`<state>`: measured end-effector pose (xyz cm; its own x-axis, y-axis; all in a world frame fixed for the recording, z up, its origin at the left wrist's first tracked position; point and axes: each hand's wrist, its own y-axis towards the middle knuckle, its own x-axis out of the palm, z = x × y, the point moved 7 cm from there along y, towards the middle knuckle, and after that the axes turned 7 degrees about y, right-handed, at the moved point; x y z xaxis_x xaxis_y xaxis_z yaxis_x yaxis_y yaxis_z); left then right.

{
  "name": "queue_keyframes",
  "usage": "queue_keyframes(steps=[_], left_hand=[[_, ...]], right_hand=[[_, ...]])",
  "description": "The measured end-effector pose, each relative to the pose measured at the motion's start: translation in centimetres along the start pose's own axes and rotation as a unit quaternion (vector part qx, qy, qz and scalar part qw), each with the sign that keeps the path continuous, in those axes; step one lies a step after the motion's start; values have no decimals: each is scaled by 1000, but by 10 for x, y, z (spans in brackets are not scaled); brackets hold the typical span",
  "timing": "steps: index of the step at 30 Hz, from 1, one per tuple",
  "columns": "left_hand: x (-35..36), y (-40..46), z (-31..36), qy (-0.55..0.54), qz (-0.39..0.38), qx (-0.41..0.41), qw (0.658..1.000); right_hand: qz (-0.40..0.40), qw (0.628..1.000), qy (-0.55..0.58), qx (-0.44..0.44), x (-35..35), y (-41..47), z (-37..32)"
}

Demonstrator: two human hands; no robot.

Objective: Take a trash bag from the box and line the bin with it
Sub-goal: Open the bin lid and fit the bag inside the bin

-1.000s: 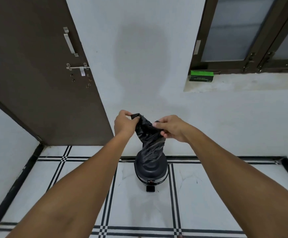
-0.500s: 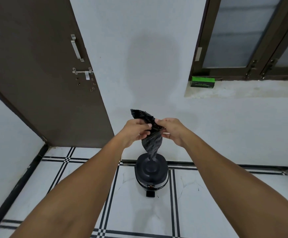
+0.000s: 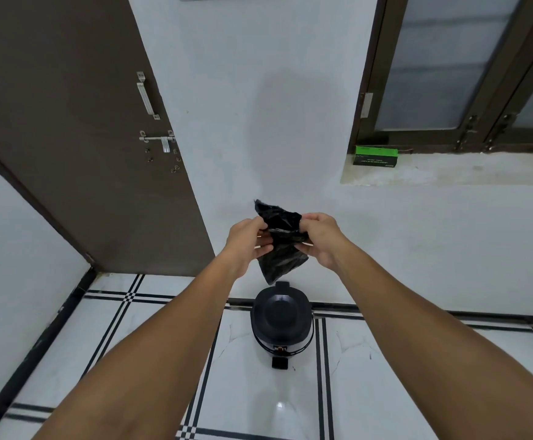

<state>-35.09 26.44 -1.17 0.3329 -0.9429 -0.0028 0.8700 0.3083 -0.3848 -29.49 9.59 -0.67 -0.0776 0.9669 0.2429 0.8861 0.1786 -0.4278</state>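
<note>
I hold a crumpled black trash bag (image 3: 281, 246) out in front of me at chest height. My left hand (image 3: 246, 239) pinches its left side and my right hand (image 3: 320, 238) pinches its right side, both near the bag's upper part. The bag is bunched up, with a flap sticking up above my fingers and its lower end hanging down. Directly below it on the floor stands a small black pedal bin (image 3: 281, 323) with its lid shut. The green trash bag box (image 3: 375, 156) lies on the window ledge at the upper right.
A brown door (image 3: 78, 128) with a metal handle and bolt stands at the left. A dark-framed window (image 3: 455, 71) sits above the white ledge (image 3: 449, 173). The bin stands against the white wall on a white tiled floor (image 3: 150, 360) with black lines.
My hands came closer together and rose a little. The bag, which hung long and twisted down to the bin lid, is now gathered shorter between my fingers.
</note>
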Motion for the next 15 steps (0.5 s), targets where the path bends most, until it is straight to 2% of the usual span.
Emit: queue_keyframes(steps=[4,7,9,11,15], left_hand=[[-18,3,-2,-10,56,11,998],[-24,5,-5,44,88,9,995],[-18,5,-2,92,77,21,993],[-11,3,2,132,55,39,989],[-9,4,6,157,54,46,985]], right_hand=[[-8,999,29,37,-3,-3,3],[2,995,90,51,-3,-2,6],[-13,990,129,56,1,-3,6],[-56,991,111,56,7,-4,5],[-131,990,-11,45,14,-5,4]])
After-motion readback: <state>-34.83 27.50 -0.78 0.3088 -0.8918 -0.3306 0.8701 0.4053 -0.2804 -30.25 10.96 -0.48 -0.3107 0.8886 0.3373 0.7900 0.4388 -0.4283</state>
